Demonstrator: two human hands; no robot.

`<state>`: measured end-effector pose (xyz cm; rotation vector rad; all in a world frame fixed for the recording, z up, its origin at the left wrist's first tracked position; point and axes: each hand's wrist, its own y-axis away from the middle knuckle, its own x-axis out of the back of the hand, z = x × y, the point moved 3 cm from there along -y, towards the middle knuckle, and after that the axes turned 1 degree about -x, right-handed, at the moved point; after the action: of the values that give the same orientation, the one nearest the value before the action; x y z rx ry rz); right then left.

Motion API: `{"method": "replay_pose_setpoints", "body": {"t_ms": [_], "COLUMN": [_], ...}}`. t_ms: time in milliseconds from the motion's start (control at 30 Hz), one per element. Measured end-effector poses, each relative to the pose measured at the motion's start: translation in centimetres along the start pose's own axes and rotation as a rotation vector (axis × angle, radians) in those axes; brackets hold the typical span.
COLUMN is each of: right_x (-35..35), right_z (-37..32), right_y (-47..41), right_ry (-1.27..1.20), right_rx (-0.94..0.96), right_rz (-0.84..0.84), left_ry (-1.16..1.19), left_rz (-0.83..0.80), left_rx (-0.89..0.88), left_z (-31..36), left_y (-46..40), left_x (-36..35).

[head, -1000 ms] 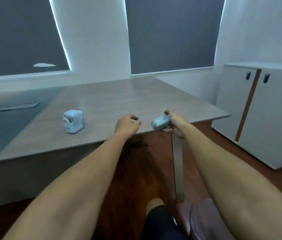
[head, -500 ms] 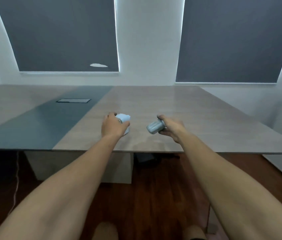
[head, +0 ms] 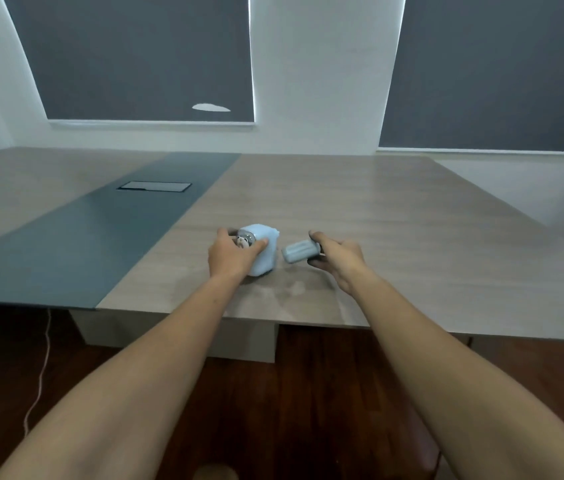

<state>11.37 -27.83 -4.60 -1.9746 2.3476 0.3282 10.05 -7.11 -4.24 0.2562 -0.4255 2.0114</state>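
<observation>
A small light-blue boxy device (head: 264, 251) with a round metal fitting on its front stands on the wooden table (head: 394, 216). My left hand (head: 230, 256) grips it from the near left side, thumb and fingers curled round its top. Just to its right my right hand (head: 337, 256) holds a pale grey-blue oblong part (head: 299, 251) a little above the tabletop, its free end pointing at the device. A small gap separates the part from the device.
The table has a dark grey strip (head: 76, 244) on the left with a flush rectangular hatch (head: 154, 186). Two windows with dark blinds are behind. A thin white cable (head: 40, 375) hangs over the dark wood floor under the table's near edge.
My view swung left and closer to the table. My left hand reached the blue device and took hold of it. My right hand carried the oblong part up beside it.
</observation>
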Motion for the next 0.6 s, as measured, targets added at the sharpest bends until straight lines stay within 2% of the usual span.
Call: {"method": "replay_pose_setpoints", "body": {"t_ms": [333,600], "right_x": [-0.9,0.1], "right_z": [0.1,-0.3], "right_y": [-0.1,1.2], "right_ry": [-0.129,-0.151], "right_rx": [-0.125,-0.142], "right_rz": [-0.086,-0.127], "left_ry": [0.324,0.355], "left_rz": [-0.121,-0.149], "left_rx": [0.231,0.208], "left_z": [-0.8,0.2], "left_y": [-0.9,-0.2], "left_x": [-0.1,0.2]}}
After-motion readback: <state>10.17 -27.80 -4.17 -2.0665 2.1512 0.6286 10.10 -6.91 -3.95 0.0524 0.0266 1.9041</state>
